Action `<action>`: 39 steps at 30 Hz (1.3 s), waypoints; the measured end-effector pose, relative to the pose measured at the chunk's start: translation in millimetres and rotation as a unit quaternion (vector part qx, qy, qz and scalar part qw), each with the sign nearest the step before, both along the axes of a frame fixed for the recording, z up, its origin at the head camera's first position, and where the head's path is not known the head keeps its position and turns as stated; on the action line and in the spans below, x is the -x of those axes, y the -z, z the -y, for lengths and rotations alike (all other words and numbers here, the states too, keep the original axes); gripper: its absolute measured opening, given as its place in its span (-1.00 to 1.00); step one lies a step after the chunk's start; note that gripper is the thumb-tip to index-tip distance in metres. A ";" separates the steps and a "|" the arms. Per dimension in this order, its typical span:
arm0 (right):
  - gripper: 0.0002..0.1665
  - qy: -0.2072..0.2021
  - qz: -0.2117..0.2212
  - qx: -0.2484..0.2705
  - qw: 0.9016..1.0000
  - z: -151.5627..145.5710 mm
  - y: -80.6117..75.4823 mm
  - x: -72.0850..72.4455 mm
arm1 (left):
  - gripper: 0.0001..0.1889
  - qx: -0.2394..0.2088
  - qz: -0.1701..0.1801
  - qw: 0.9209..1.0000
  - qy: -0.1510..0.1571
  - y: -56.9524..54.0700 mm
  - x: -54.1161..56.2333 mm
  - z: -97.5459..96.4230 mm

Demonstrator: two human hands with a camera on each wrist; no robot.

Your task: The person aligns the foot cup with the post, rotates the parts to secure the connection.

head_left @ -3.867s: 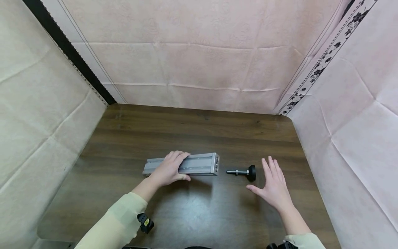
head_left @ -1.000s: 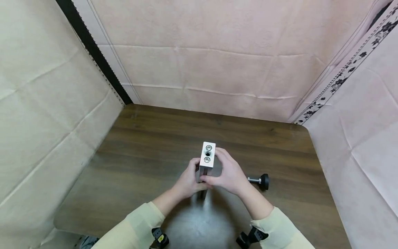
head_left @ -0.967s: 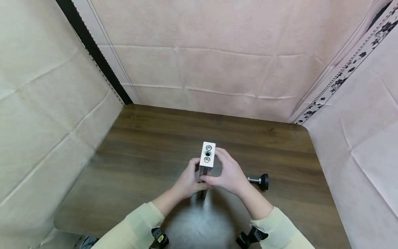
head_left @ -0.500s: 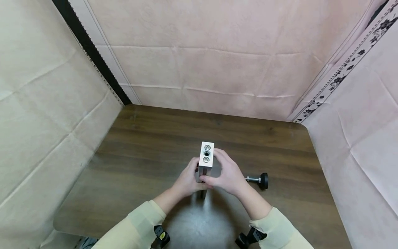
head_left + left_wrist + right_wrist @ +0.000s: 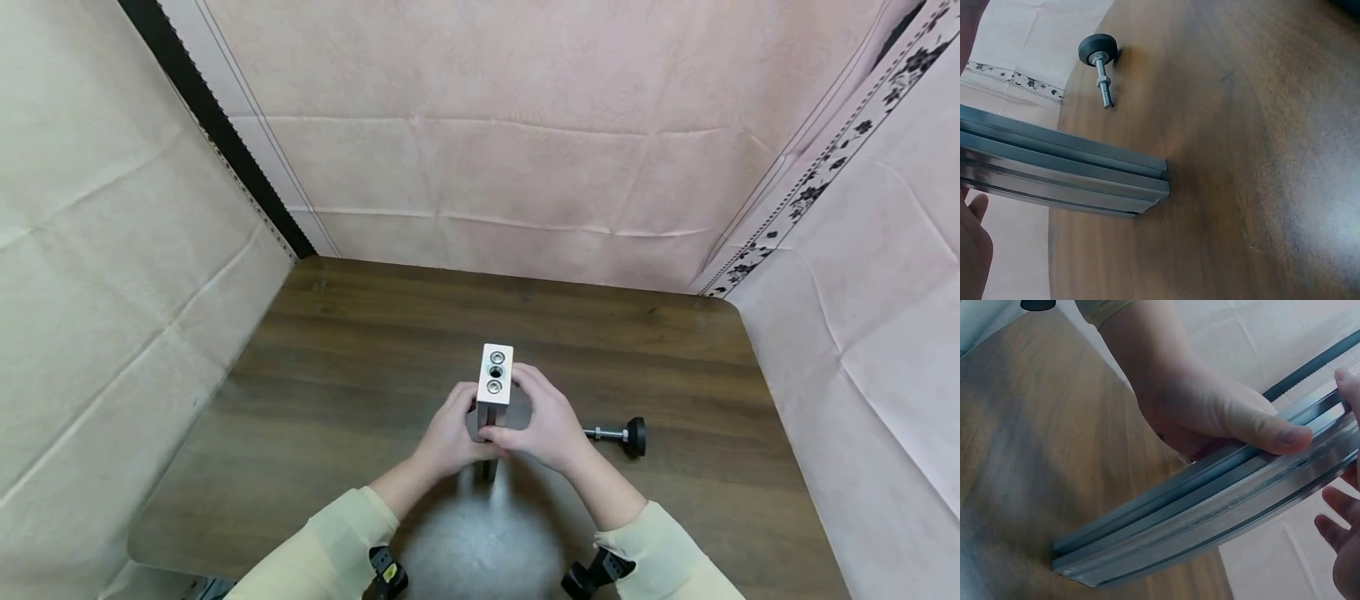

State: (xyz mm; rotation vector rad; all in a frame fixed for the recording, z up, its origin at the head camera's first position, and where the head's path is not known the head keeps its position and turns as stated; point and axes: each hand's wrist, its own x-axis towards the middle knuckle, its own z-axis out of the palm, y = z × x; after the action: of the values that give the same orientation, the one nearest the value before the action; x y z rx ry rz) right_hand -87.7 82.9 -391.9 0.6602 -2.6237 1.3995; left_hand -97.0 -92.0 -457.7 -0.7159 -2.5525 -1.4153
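Note:
A grooved aluminium profile [image 5: 495,374] stands upright between my hands in the head view. Its top end plate faces up, with two screws and a dark hole between them. My left hand [image 5: 448,435] grips it from the left; its thumb lies across the near face in the right wrist view. From the other side my right hand [image 5: 549,423] holds it near the top, thumb in front. The profile's lower end [image 5: 1075,569] is at the tabletop; I cannot tell whether it touches. A levelling foot [image 5: 635,437] with a threaded stud lies on the table to the right.
The brown wooden table [image 5: 360,333] has rounded corners. Pale cloth walls [image 5: 465,150] enclose its back and sides. Black cameras, such as the right wrist camera [image 5: 596,573], are strapped at both wrists.
Several seconds ago the profile lay flat under my left hand, with my right hand open beside the levelling foot. Now both hands hold it upright. Over the last second they barely move.

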 end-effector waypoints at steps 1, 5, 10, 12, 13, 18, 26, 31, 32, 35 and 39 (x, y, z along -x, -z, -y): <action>-0.21 0.001 0.004 0.007 1.000 -0.5 1.1 0.1 | -0.17 0.001 -0.002 1.000 0.000 0.2 0.2 -0.8; -0.24 0.005 0.011 0.031 0.999 -2.8 4.5 1.4 | -0.17 0.001 -0.008 1.000 0.001 -0.6 1.8 -3.9; -0.23 0.008 0.000 0.033 0.999 -4.6 4.5 3.9 | -0.16 -0.002 -0.002 1.000 0.003 -3.1 4.4 -5.4; -0.22 0.007 0.002 0.033 0.999 -4.2 3.9 4.5 | -0.16 -0.003 0.001 1.000 -0.001 -3.7 5.1 -5.2; -0.21 0.006 0.005 0.035 0.999 -4.0 3.3 4.3 | -0.16 -0.003 0.002 1.000 -0.003 -3.9 5.4 -5.0; -0.12 -0.015 0.010 0.052 0.998 -12.0 6.2 2.4 | -0.16 -0.002 0.002 1.000 -0.005 -3.7 5.1 -4.5; -0.03 0.056 -0.060 0.007 0.997 -87.8 36.4 -3.0 | -0.11 -0.009 0.023 1.000 0.001 -3.5 2.8 -4.4; -0.06 0.113 -0.062 -0.043 0.991 -141.4 58.4 -12.2 | -0.09 -0.016 0.023 1.000 -0.001 -3.3 3.3 -0.4; -0.07 0.120 -0.051 -0.056 0.990 -150.5 62.7 -14.5 | -0.07 -0.016 0.024 1.000 0.000 -2.8 3.3 0.4; -0.04 0.135 0.004 -0.088 0.987 -174.3 75.8 -20.3 | 0.00 -0.014 0.030 0.999 0.004 0.1 2.7 1.4; 0.06 0.133 0.089 -0.120 0.980 -198.1 96.1 -23.6 | 0.03 -0.013 0.034 0.999 0.011 3.4 1.9 0.4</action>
State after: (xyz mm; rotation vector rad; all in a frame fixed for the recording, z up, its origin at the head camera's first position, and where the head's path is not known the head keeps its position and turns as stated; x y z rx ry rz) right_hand -64.1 281.0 -488.1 0.1970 -2.9145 1.1248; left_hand -98.9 -92.4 -461.1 -0.7065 -2.5786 -1.5017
